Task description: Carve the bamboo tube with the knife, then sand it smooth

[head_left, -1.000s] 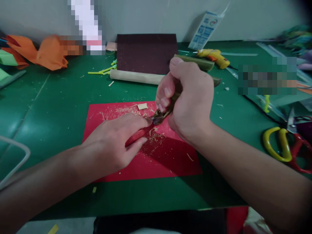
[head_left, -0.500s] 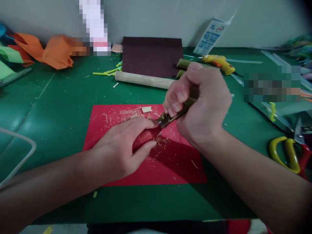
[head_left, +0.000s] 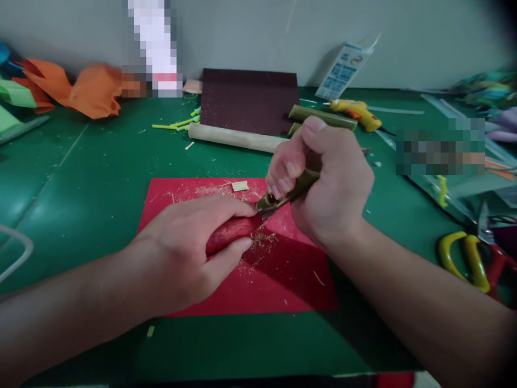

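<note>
My left hand (head_left: 189, 248) is closed around a red wooden handle (head_left: 232, 231), thumb along one side and fingers along the other. At its far end a short dark metal blade (head_left: 267, 212) touches a green bamboo piece (head_left: 305, 183). That bamboo is gripped in my right hand (head_left: 331, 172), fingers curled round it, its cut end tilted down toward the blade. Most of the bamboo is hidden in my palm. Below both hands lies a red sheet (head_left: 299, 285), strewn with fine shavings (head_left: 264, 240) and a small pale chip (head_left: 239, 186).
A pale rod (head_left: 234, 137) and a dark board (head_left: 250, 99) lie behind my hands. Green bamboo tubes (head_left: 323, 116) and a yellow glue gun (head_left: 359, 113) are at the back right. Yellow-handled scissors (head_left: 476, 264) lie right; orange paper (head_left: 95, 89) stands back left.
The view has shifted slightly. The red handle shows a little more in my left hand, and the bamboo's cut end has turned slightly against the blade. Both hands keep their hold.
</note>
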Demonstrator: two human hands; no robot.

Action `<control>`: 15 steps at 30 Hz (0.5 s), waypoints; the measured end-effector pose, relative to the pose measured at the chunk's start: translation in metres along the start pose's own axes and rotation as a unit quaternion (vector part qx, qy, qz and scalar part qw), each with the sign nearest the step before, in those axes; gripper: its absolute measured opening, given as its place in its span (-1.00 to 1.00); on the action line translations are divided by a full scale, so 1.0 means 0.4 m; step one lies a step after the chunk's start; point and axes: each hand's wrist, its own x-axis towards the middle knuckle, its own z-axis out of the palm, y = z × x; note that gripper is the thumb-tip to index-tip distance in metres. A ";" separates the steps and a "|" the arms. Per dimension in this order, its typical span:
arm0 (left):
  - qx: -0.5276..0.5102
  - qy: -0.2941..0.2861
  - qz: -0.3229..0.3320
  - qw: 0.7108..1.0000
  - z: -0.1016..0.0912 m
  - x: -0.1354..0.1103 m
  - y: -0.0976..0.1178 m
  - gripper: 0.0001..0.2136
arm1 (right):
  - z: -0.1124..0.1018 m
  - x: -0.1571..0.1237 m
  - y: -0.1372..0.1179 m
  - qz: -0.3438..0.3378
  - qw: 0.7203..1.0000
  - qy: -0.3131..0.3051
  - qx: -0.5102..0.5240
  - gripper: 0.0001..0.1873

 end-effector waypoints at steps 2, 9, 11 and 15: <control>0.003 0.006 0.005 1.000 0.001 0.001 0.000 -0.73 | 0.003 -0.001 -0.005 -0.003 1.000 0.001 0.005 -0.62; 0.027 0.069 0.008 0.997 -0.037 0.016 0.018 -0.75 | -0.009 -0.012 -0.019 0.023 1.000 -0.017 -0.013 -0.69; 0.039 0.078 0.009 0.996 -0.054 0.022 0.027 -0.79 | -0.014 -0.015 -0.016 0.031 0.999 -0.011 -0.026 -0.77; 0.044 0.102 -0.001 0.994 -0.072 0.024 0.043 -0.83 | -0.015 -0.020 -0.011 0.030 0.999 0.002 -0.041 -0.81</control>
